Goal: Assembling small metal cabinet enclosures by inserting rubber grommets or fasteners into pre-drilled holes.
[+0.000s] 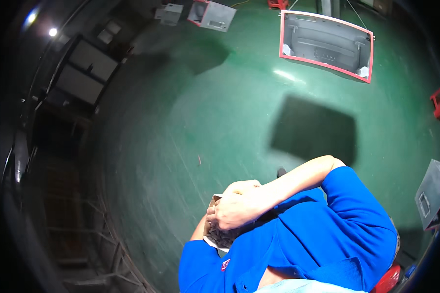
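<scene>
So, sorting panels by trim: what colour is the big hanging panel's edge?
Pinkish red, around a grey panel; head view.

Place: factory workshop floor | Evidence: green painted floor (190, 112); grey panel in pink frame (326, 45); grey metal housings (212, 14); dark steel racking (78, 73); red stool (439, 103)

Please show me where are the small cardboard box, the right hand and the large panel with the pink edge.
small cardboard box (214, 240): head view, its pale lower rim.
right hand (235, 209): head view, back of the hand, over the box.
pink-edged panel (326, 45): head view, its grey inner face.
</scene>
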### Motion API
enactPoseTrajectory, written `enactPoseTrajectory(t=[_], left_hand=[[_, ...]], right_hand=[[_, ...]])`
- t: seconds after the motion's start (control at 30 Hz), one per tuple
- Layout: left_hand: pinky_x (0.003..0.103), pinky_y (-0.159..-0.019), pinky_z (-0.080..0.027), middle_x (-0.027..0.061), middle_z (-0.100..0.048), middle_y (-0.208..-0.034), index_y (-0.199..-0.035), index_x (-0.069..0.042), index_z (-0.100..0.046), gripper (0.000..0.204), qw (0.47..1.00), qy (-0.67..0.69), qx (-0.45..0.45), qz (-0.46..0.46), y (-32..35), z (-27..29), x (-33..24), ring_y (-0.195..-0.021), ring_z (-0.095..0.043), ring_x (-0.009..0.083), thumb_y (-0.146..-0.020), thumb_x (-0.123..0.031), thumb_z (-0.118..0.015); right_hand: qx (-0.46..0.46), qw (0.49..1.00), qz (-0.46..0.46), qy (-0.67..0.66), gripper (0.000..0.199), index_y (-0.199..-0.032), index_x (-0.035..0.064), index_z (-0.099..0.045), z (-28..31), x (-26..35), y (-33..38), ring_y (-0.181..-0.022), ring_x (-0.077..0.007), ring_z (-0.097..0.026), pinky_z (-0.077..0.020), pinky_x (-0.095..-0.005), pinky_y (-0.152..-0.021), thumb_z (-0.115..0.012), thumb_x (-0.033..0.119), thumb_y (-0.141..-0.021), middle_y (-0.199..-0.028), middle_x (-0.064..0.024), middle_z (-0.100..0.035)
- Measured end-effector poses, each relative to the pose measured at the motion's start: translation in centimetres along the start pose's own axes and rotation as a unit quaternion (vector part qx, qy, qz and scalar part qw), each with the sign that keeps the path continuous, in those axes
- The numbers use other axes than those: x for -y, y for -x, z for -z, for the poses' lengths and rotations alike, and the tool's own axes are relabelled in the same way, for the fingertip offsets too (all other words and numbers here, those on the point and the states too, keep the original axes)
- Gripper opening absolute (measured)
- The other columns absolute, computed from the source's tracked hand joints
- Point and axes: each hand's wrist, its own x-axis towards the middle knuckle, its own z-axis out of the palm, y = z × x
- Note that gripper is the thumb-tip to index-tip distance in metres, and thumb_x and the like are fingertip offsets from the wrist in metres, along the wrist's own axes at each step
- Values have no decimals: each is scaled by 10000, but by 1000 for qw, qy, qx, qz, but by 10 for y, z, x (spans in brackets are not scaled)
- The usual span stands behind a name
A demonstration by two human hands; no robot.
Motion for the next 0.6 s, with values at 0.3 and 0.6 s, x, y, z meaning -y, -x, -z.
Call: enactPoseTrajectory(t=[0.3,0.6], left_hand=[[217,-550,-346,-27,-489,-671,-778,-59,-565,215,1000,2,-5,29,-86,133,-175,-631,-423,41,-893,-237,-598],[215,-580,-365,-19,-508,-705,-826,-41,-584,182,999,21,8,36,-202,296,-356,-670,-445,41,-878,-212,-620]], right_hand=[[-64,996,67,-8,171,-718,7,-661,85,-226,-14,-758,-326,-653,-530,-440,-613,-665,164,-647,-878,-137,-621],[-69,983,137,-100,189,-742,-17,-672,134,-473,-28,-741,-325,-661,-522,-424,-646,-670,142,-642,-730,-157,-669]])
